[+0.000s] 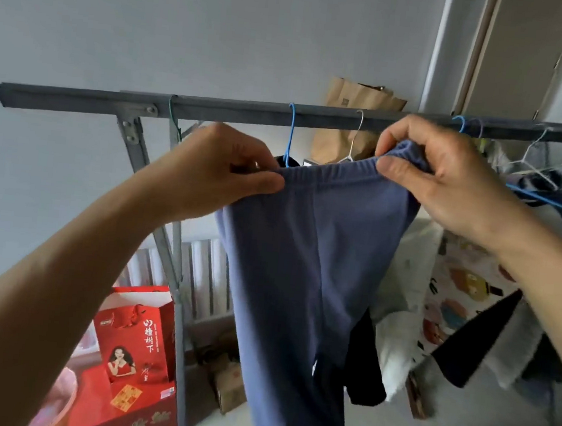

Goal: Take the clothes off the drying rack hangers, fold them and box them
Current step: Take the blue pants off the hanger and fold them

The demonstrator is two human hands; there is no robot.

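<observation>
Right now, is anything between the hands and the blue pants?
No. Both hands already hold the blue pants by the waistband: the left hand pinches one end, the right hand the other. A white hanger and a blue hanger hang on the rack bar just behind the waistband.

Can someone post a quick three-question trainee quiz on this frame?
1. True or false: both hands pinch the waistband of the blue trousers.
2. Which hangs on the rack bar nearest the left hand? A) green hook B) red bag C) paper bag
3. Fill in: right of the right hand, hangers on the bar hold more ____.

Key: 1 true; 2 A, the green hook; 3 clothes.
</observation>
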